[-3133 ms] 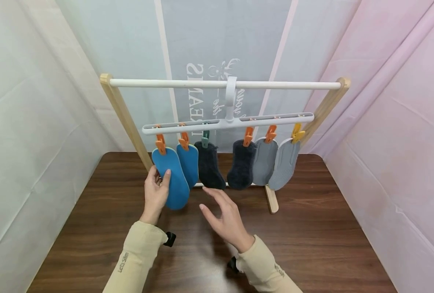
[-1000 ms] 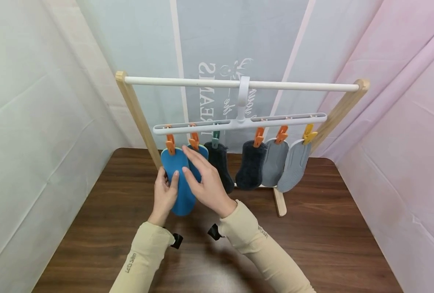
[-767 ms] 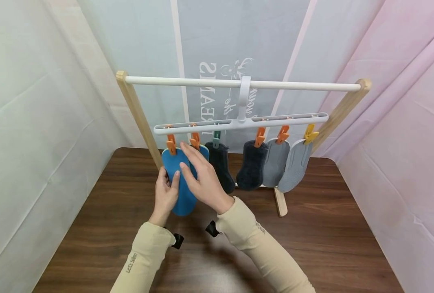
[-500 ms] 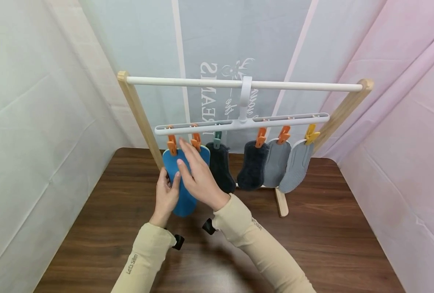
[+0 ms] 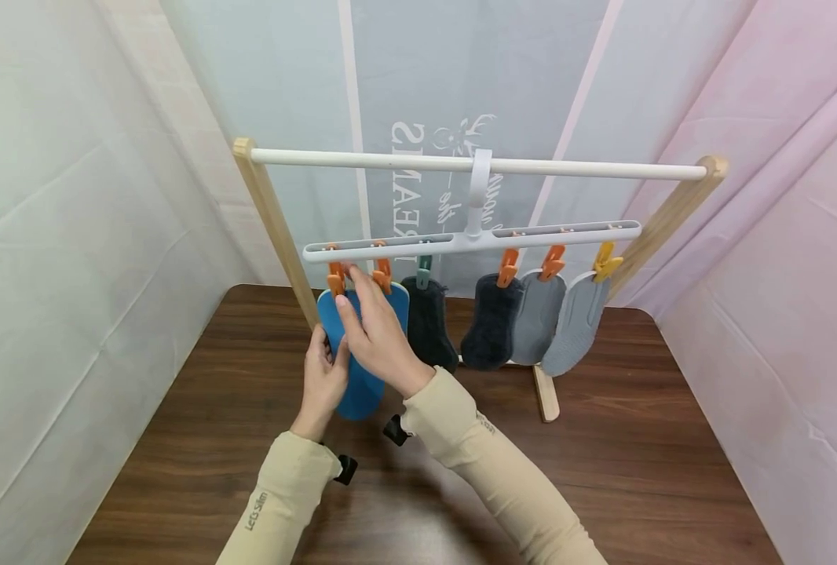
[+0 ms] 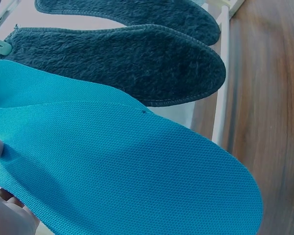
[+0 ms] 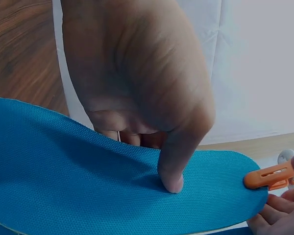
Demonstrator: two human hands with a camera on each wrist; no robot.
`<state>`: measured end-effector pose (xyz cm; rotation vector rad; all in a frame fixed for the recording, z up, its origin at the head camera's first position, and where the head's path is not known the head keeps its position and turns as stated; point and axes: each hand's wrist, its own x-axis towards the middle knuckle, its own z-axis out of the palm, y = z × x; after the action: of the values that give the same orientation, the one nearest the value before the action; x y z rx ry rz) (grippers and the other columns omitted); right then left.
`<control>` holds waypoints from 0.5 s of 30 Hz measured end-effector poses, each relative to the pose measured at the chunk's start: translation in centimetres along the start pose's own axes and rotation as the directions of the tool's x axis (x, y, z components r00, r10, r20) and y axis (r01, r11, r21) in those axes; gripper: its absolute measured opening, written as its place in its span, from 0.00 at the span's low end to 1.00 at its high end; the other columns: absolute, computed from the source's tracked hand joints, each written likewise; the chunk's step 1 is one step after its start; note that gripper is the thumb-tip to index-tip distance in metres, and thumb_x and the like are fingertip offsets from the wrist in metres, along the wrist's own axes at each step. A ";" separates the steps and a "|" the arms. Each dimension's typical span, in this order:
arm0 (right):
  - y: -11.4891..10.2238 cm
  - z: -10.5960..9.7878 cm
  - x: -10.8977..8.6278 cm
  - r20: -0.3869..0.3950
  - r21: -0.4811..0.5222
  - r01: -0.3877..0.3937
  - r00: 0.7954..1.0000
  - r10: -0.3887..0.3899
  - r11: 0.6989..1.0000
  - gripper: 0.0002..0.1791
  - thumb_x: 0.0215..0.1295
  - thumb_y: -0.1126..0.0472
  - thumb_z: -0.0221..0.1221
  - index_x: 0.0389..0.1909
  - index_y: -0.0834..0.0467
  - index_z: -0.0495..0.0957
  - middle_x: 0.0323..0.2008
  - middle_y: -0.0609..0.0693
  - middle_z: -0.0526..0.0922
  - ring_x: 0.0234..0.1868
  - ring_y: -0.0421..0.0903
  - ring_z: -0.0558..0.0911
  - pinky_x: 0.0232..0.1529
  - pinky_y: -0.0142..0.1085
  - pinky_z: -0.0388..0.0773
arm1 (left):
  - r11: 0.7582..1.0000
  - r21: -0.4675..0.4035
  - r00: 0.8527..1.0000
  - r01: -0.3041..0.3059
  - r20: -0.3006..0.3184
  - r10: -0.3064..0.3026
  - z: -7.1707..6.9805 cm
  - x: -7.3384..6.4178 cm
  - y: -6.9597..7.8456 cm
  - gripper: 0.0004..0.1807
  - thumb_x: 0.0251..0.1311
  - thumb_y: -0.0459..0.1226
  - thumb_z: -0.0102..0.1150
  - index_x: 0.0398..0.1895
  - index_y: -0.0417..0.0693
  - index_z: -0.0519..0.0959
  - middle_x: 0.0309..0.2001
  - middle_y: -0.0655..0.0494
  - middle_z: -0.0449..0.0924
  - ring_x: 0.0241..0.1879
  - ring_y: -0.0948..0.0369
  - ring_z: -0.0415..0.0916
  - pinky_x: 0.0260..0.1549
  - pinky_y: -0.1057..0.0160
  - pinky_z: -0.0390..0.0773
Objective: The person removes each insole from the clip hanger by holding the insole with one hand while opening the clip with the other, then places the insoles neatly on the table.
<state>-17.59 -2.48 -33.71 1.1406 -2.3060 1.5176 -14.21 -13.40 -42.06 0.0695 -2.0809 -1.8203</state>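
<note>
The blue insole [image 5: 362,399], hung lengthwise, is clamped by the left hand [image 5: 323,382], and above that grip the orange clip [image 5: 336,283] is flanked by the nearer right hand [image 5: 381,336] (whether pinched, unclear).

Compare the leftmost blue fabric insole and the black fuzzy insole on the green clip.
The leftmost blue insole looks finely woven, the black insole furry. The left hand grips the blue insole, not the black one. Both hang clipped from the white plastic hanger.
</note>
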 end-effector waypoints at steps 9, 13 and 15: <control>0.2 0.4 1.0 -0.062 0.124 -0.002 0.998 0.010 0.992 0.25 0.78 0.58 0.42 0.72 0.60 0.55 0.68 0.57 0.65 0.68 0.50 0.67 0.68 0.35 0.64 | 1.000 -0.008 1.000 -0.009 0.007 0.009 0.1 -0.1 0.0 0.16 0.71 0.29 0.43 0.59 0.33 0.63 0.51 0.38 0.72 0.50 0.50 0.73 0.51 0.53 0.75; 0.4 0.6 1.2 -0.068 0.131 -0.028 0.997 0.037 0.991 0.23 0.78 0.58 0.41 0.70 0.59 0.58 0.63 0.57 0.71 0.65 0.50 0.71 0.65 0.35 0.68 | 1.000 -0.007 1.000 -0.029 0.004 0.029 0.1 -0.2 0.0 0.17 0.71 0.29 0.43 0.60 0.32 0.63 0.53 0.37 0.72 0.53 0.47 0.73 0.53 0.50 0.74; 0.5 0.6 1.3 -0.072 0.138 -0.033 0.996 0.043 0.990 0.23 0.77 0.57 0.42 0.69 0.58 0.60 0.61 0.57 0.73 0.64 0.49 0.72 0.64 0.37 0.69 | 0.999 -0.006 0.999 -0.041 0.002 0.041 0.2 -0.2 -0.1 0.17 0.71 0.30 0.44 0.60 0.32 0.63 0.53 0.37 0.72 0.53 0.47 0.73 0.52 0.51 0.75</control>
<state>-18.63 -3.54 -33.68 1.0564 -2.2168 1.7249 -14.06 -13.19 -42.18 0.0236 -2.0632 -1.8035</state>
